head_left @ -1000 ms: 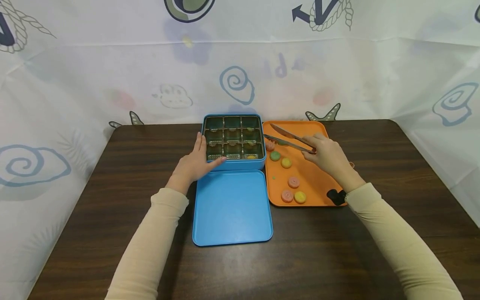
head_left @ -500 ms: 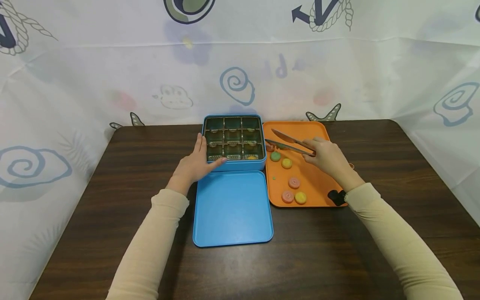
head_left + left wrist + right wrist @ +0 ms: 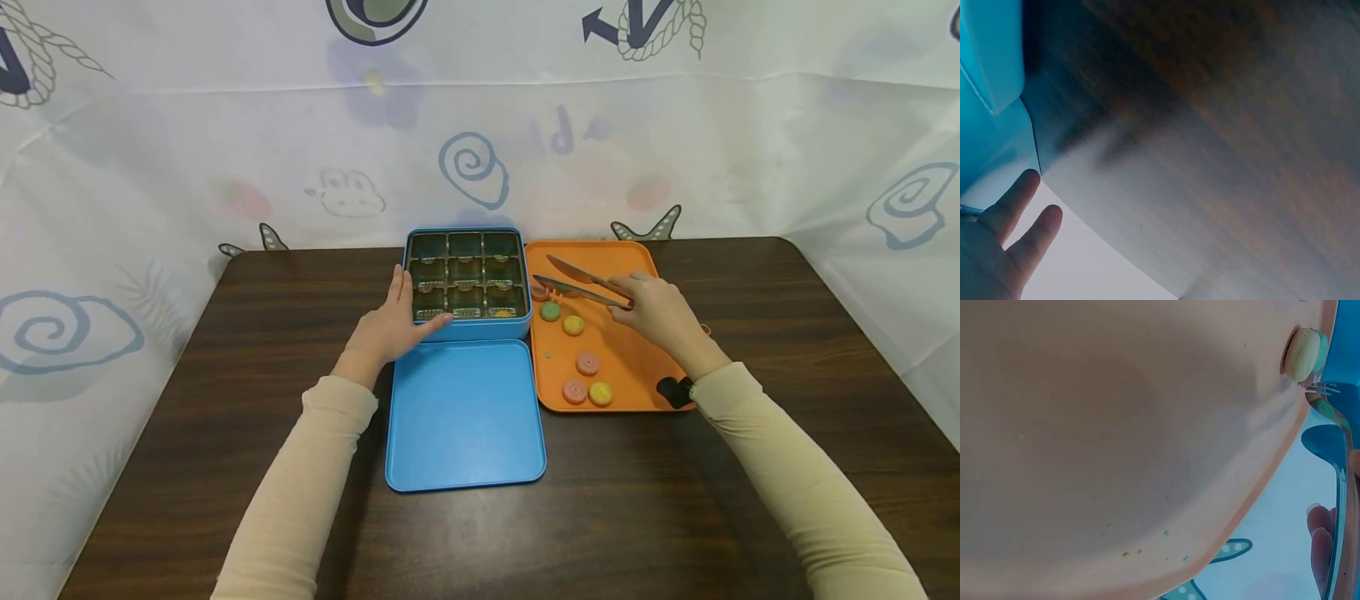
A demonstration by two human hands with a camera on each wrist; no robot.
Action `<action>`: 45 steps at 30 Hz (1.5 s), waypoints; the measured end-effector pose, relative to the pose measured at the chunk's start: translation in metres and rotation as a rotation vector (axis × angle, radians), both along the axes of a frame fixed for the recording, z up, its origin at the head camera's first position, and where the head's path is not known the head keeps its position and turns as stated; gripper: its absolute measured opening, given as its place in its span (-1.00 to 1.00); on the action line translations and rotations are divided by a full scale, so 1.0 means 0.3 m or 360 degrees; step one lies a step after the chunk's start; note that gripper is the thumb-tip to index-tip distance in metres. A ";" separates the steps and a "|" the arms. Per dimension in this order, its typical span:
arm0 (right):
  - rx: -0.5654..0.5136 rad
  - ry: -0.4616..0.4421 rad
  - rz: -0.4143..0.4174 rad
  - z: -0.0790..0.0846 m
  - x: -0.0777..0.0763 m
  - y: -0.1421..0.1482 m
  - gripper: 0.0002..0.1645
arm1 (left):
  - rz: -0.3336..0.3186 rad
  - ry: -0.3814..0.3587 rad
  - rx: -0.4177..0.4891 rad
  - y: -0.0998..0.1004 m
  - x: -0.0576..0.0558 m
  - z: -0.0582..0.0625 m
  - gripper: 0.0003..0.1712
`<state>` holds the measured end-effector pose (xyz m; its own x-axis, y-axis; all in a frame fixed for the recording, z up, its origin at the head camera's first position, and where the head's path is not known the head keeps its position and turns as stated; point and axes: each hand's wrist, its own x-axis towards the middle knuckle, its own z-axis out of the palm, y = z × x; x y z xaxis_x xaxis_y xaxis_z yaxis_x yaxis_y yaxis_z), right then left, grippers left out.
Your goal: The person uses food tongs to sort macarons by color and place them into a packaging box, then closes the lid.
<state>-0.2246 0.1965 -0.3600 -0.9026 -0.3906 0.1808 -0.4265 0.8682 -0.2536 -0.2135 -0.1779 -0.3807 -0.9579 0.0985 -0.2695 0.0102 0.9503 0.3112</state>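
Observation:
My left hand (image 3: 386, 329) lies against the blue box (image 3: 480, 331), fingers straight along its left side and thumb over the front rim. A clear divided insert (image 3: 465, 271) sits inside the box, with something yellow low in its front right compartment. My right hand (image 3: 656, 312) holds serving tongs (image 3: 573, 270) above the orange tray (image 3: 630, 358), their two arms spread apart. One arm ends in a fork (image 3: 1324, 394), the other in a spoon (image 3: 1322, 442). Near the tips are a green macaron (image 3: 550, 312), a yellow macaron (image 3: 573, 325) and a pink macaron (image 3: 539, 291).
In front of the box lies a blue lid (image 3: 465, 417) on the dark wooden table (image 3: 225, 417). Two pink macarons (image 3: 588, 364) and another yellow macaron (image 3: 600, 393) rest on the tray's near part. A printed white cloth (image 3: 300, 150) hangs behind the table.
The tongs have shifted slightly right and toward me over the tray, still spread. My left hand has stayed in place on the box.

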 end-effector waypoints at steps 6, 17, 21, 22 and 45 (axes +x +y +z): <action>-0.0001 -0.0028 -0.0009 0.000 0.000 0.007 -0.55 | -0.0012 0.0013 -0.0013 -0.003 -0.002 -0.003 0.27; 0.0001 -0.0056 -0.0009 0.002 -0.001 0.008 -0.54 | -0.0001 0.0008 0.0002 -0.003 -0.004 -0.006 0.27; 0.0009 -0.0061 0.0030 0.005 -0.006 0.007 -0.53 | -0.0010 0.0010 -0.0004 -0.004 -0.003 -0.005 0.27; 0.0013 -0.0061 0.0037 0.005 -0.008 0.007 -0.53 | -0.0009 0.0010 -0.0003 -0.004 -0.003 -0.006 0.27; 0.0004 -0.0094 0.0041 0.018 -0.034 -0.004 -0.53 | -0.0018 0.0018 0.0001 -0.005 -0.007 -0.007 0.28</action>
<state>-0.2349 0.1953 -0.3544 -0.9013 -0.4142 0.1269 -0.4331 0.8577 -0.2770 -0.2156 -0.1793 -0.3827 -0.9597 0.1095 -0.2588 0.0243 0.9498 0.3118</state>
